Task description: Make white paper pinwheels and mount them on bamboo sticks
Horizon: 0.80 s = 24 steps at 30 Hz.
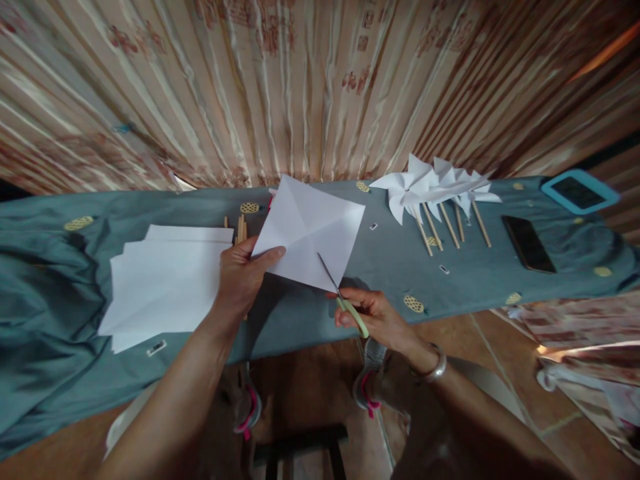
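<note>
My left hand [244,275] pinches the left corner of a square sheet of white paper [313,230], thumb on top. Creases run across the sheet, which is held up over the table. In my right hand [373,313] is a pair of scissors [354,316] with pale green handles. One blade lies over the paper near its lower corner, pointing up toward the middle; the other blade is hidden beneath. Left of my left hand lies a stack of white paper sheets [167,280]. Wooden sticks [242,229] show partly behind my left hand.
Several white paper pinwheels [409,190] on wooden sticks lie at the back right. Beyond them are a dark phone [528,243] and a blue-framed tablet [580,191]. A teal cloth [300,327] covers the narrow table; a pleated curtain [310,87] hangs behind it.
</note>
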### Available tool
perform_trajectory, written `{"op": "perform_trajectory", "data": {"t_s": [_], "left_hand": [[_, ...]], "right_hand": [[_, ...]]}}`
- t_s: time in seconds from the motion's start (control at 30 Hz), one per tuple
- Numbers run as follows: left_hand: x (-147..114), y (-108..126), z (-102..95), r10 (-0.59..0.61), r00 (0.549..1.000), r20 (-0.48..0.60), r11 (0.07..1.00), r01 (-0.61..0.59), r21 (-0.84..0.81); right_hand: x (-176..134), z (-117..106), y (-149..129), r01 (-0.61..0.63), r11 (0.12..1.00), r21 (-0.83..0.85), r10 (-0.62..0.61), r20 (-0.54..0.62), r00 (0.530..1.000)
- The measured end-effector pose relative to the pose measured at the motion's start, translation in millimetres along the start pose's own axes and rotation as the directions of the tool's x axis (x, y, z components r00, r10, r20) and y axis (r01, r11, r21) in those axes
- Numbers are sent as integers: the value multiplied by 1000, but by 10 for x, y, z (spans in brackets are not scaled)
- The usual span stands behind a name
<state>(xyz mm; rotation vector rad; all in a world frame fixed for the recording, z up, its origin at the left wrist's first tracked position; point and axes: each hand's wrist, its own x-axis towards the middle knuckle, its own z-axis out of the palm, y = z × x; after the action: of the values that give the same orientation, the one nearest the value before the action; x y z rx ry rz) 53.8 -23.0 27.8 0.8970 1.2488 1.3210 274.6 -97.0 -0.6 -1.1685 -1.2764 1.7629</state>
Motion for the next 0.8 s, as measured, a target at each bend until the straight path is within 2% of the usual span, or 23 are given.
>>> {"op": "perform_trajectory", "data": {"t_s": [0.13, 0.4, 0.6, 0.8], "left_hand": [[-3, -13, 4, -2, 1000, 5, 1000, 2, 0], [-6, -7, 10, -16, 1000, 6, 1000, 16, -6], [1, -16, 28, -18, 1000, 2, 1000, 18, -5], [-3, -28, 24, -45, 999, 2, 999, 45, 15]], "right_hand": [[2, 6, 0, 27, 1000, -16, -27, -8, 1000], [17, 12, -5, -17, 999, 29, 17, -16, 1000], [23, -2, 15, 19, 1000, 1, -19, -28, 999], [21, -9, -10, -1, 1000, 20, 1, -10, 1000]]}}
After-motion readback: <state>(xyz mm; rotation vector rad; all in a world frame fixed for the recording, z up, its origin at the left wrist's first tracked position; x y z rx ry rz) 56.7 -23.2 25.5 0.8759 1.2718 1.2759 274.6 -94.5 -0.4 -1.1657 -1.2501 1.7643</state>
